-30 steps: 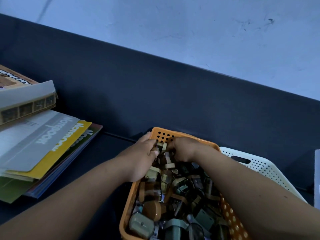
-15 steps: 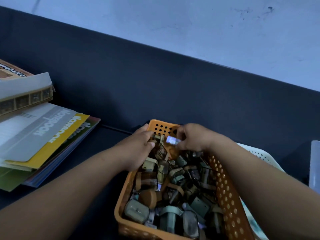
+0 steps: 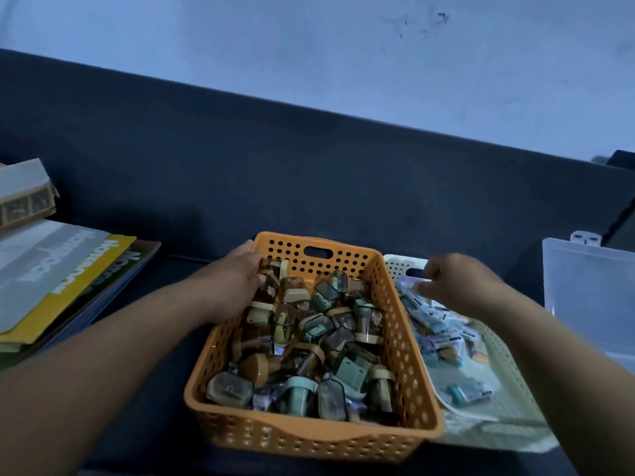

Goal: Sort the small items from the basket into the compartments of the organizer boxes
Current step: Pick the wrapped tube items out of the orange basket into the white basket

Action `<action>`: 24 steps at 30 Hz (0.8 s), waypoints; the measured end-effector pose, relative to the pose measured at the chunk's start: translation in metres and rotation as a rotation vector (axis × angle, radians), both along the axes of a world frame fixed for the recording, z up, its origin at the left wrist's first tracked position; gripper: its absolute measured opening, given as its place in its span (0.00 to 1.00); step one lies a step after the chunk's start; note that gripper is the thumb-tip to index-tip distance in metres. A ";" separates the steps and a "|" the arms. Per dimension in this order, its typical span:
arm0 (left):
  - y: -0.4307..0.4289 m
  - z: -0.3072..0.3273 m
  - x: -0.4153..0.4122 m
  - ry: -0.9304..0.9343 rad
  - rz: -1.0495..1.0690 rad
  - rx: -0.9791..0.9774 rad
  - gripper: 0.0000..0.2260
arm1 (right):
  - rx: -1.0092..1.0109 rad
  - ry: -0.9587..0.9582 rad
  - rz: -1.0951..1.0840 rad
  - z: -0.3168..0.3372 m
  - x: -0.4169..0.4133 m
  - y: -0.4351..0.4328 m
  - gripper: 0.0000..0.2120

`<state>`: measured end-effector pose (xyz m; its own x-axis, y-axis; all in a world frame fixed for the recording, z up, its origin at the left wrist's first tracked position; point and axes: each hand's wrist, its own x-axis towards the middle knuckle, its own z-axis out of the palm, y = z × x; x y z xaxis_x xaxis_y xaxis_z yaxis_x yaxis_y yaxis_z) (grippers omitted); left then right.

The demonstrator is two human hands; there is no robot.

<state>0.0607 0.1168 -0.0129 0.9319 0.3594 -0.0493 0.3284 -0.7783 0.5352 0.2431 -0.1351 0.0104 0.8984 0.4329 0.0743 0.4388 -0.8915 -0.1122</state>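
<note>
Right hand [image 3: 457,283] has left orange basket [image 3: 309,438], now over white basket [image 3: 398,266]; fingers curled, blurred, can't tell if holding; left hand [image 3: 233,286] fingers buried in small items [image 3: 330,338], grip unreadable

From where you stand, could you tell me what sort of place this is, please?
Probably a home desk for sorting: stacked notebooks, an orange basket of small items, an organizer box.

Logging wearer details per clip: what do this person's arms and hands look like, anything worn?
The left forearm and right forearm are bare to the frame's edge, no sleeves in sight. The left hand and right hand wear no gloves; no watch, bracelet or ring shows, though the light is dim and the right hand blurred.
</note>
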 end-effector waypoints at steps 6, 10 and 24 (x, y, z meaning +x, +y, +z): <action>0.002 -0.002 0.001 0.016 0.005 0.017 0.21 | 0.222 0.087 0.450 0.027 -0.070 0.044 0.13; 0.006 -0.006 0.002 0.011 0.023 -0.009 0.23 | -0.057 0.388 0.795 0.018 -0.119 0.083 0.16; 0.009 -0.009 0.004 0.016 0.019 -0.031 0.23 | -0.024 0.205 0.691 0.002 -0.095 0.095 0.18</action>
<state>0.0651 0.1262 -0.0214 0.9238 0.3754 -0.0756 0.3521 -0.7549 0.5533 0.1477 -0.0403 0.0129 0.4138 0.9065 -0.0834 0.8754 -0.4214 -0.2370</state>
